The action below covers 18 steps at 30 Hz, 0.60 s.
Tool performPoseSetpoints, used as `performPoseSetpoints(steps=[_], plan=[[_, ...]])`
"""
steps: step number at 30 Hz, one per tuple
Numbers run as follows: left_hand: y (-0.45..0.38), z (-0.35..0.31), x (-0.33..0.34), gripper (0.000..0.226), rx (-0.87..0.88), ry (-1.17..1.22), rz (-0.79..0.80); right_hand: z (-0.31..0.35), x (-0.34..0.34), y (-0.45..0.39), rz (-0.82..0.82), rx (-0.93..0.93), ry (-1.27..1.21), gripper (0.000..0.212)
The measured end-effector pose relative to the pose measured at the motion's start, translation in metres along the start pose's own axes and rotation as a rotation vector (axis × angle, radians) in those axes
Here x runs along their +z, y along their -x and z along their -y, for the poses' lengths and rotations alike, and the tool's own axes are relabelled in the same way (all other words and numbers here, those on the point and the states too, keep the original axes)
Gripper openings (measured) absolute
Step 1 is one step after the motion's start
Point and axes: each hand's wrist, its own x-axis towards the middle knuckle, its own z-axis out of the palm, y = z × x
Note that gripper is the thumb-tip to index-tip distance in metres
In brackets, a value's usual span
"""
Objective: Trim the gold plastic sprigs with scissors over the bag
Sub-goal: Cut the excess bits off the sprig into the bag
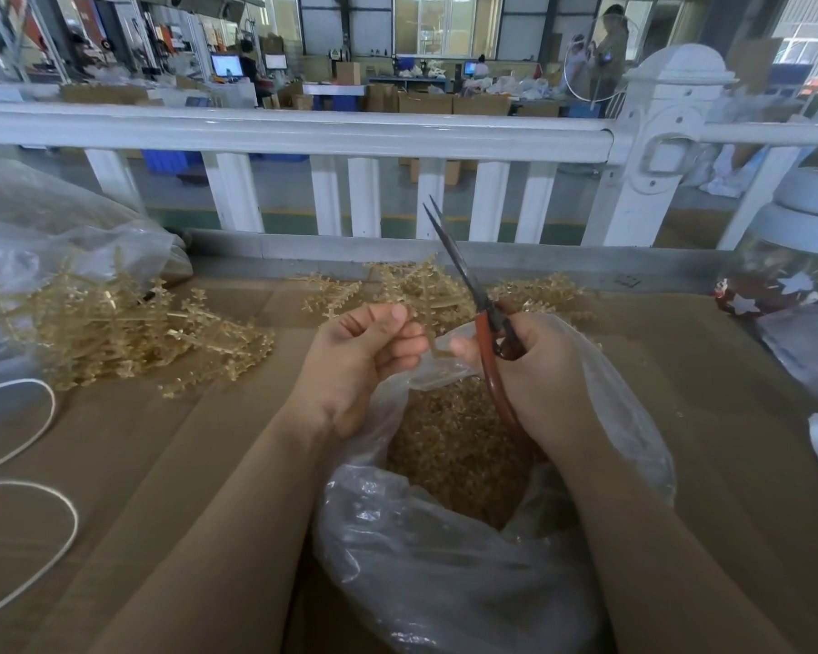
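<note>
Our left hand (350,356) pinches a thin gold sprig (438,349); our right hand (534,370) grips red-handled scissors (480,304), blades nearly closed, above the crinkled clear bag (445,573).

My two forearms come up from the bottom edge, both bare from the elbow down: no sleeves, no gloves. My left hand (350,361) wears no ring, watch or bracelet that I can see, and the wrist is plain. My right hand (534,370) is equally unadorned, wrist uncovered. My fingernails (399,312) are short and unpainted where they show on the left hand. No tape or plasters anywhere on the fingers that face the camera.
</note>
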Motion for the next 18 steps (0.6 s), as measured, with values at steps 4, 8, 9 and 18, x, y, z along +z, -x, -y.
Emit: performPoseSetpoints(steps=[4,8,9,18], plan=[[-0.001,0.001,-0.001,0.011,0.02,0.023,-0.028,0.0,0.002,0.0,-0.011,-0.078,0.081,0.054],[-0.003,0.001,-0.003,0.008,0.032,0.106,-0.043,0.0,0.004,0.001,-0.015,-0.046,0.029,0.05],[-0.004,0.001,-0.004,0.01,0.029,0.139,-0.061,0.0,0.003,0.002,-0.021,-0.042,-0.001,0.047],[-0.006,0.0,-0.008,0.019,0.032,0.235,-0.16,-0.008,-0.001,0.0,0.033,-0.082,0.108,0.037]])
